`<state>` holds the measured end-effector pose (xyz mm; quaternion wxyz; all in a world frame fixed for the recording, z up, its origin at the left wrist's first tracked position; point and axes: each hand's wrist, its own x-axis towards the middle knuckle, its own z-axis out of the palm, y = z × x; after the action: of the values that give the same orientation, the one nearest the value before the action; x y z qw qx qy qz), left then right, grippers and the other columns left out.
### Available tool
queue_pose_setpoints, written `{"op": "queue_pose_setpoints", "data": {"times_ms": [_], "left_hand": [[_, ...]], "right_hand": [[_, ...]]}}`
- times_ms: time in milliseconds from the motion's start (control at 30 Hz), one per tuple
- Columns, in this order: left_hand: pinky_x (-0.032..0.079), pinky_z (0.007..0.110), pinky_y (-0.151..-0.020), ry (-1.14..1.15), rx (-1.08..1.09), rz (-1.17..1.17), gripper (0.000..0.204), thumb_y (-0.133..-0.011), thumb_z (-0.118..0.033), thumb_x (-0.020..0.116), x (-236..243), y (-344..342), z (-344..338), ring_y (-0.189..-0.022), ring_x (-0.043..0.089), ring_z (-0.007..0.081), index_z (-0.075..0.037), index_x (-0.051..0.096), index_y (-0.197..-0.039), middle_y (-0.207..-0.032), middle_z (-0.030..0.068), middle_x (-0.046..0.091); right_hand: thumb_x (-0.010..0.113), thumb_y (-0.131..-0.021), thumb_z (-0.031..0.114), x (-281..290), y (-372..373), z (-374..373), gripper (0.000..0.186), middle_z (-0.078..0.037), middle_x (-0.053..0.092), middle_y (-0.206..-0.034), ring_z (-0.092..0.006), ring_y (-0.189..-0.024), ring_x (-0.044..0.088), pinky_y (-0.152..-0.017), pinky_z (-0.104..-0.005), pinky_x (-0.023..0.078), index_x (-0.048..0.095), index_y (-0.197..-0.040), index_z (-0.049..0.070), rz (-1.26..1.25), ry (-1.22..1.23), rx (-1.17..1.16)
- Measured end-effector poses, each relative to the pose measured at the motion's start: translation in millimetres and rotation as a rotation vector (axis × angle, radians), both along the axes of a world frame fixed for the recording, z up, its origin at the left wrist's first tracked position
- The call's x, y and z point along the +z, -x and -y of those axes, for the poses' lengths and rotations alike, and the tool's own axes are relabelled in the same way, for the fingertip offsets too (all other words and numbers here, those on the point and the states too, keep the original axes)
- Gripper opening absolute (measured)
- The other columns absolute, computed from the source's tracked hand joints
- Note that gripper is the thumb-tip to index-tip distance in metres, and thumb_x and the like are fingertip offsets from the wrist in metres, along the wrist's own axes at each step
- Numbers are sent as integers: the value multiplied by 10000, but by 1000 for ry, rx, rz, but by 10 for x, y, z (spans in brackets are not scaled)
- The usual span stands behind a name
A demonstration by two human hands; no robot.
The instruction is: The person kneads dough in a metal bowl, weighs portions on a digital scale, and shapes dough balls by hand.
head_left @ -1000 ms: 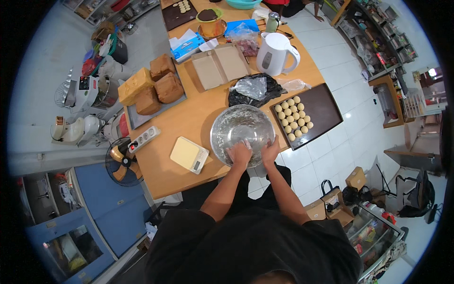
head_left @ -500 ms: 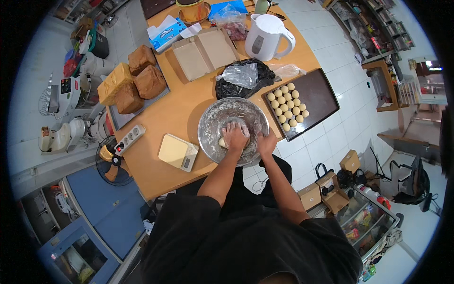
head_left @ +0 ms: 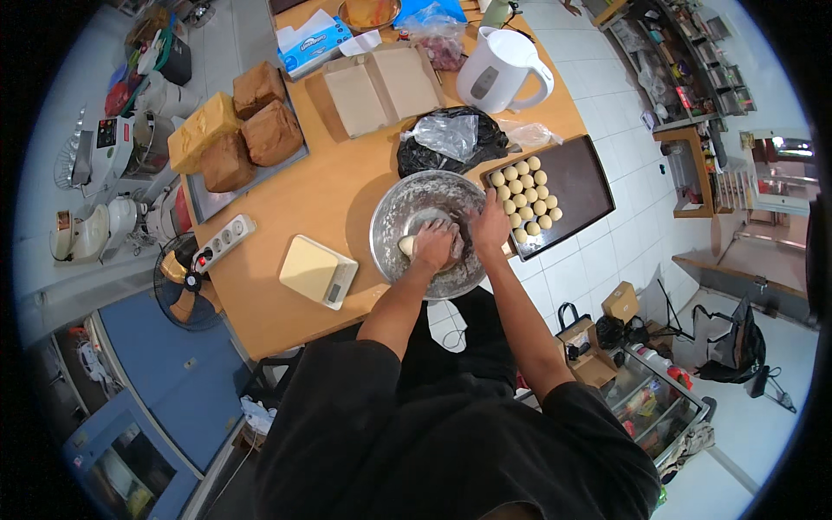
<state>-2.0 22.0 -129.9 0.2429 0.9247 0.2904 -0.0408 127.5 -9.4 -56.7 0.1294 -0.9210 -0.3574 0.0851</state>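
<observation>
My left hand (head_left: 435,244) is down inside the floury steel bowl (head_left: 390,251), its bent fingers closed over a lump of pale dough (head_left: 407,245) that it partly hides. My right hand (head_left: 490,224) grips the bowl's right rim. Just right of the bowl, a dark baking tray (head_left: 579,186) holds several small round pale dough balls (head_left: 526,195). To the left lies a cream kitchen scale (head_left: 314,269), and beyond the bowl a black plastic bag (head_left: 416,156) with a clear bag on it.
The wooden table (head_left: 243,312) also carries a power strip (head_left: 225,241), large loaves (head_left: 225,147) on a metal tray, an open cardboard box (head_left: 368,91), a tissue box (head_left: 312,48) and a white kettle (head_left: 500,69). A fan (head_left: 182,286) stands left; shelving (head_left: 667,69) is far right.
My left fingers have moved over the dough, spreading and then bending on it. My right hand has shifted higher along the bowl's rim. The view has shifted slightly.
</observation>
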Motion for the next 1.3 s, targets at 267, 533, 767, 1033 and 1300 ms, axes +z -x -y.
{"op": "queue_pose_setpoints", "data": {"times_ms": [267, 533, 767, 1033, 1300], "left_hand": [[339, 433, -1003, -47, 39, 121, 338, -843, -305, 515, 189, 19, -4, -1172, 493, 260, -81, 594, -1083, -1177, 122, 576], [344, 440, -940, -85, 321, 291, 238, -830, -242, 533, 185, -73, -23, -1075, 494, 293, -81, 589, -998, -1071, 118, 537], [406, 445, -890, -79, 616, 396, 263, -899, -249, 486, -111, -247, -22, -959, 582, 328, -41, 636, -841, -921, 152, 640], [439, 360, -875, 1293, 975, 813, 240, -973, -226, 440, -5, -2, -432, -957, 583, 184, -74, 615, -1033, -1022, 66, 640], [269, 444, -1069, 27, 479, 169, 426, -735, -9, 620, 618, 325, 213, -1285, 353, 373, -110, 588, -1148, -1302, 169, 459]], "right_hand": [[779, -710, 277, -228, -303, 83, 415, -232, 650, -880, -421, -846, 632, -712, -484, 503, 615, -949, -20, -235, 20, 66], [734, -755, 270, -237, -437, 163, 382, -287, 644, -798, -438, -818, 639, -718, -473, 500, 654, -900, -74, -411, -106, 46], [734, -751, 249, -236, -372, 162, 345, -292, 626, -765, -450, -794, 624, -701, -485, 490, 640, -822, -75, -355, -125, 15], [755, -749, 307, -268, -347, 253, 444, -310, 609, -742, -457, -758, 621, -662, -479, 490, 625, -817, -111, -299, -137, 25], [706, -781, 265, -412, -216, 401, 364, -321, 604, -755, -474, -759, 612, -689, -499, 488, 642, -797, -93, -294, -319, 7]]}}
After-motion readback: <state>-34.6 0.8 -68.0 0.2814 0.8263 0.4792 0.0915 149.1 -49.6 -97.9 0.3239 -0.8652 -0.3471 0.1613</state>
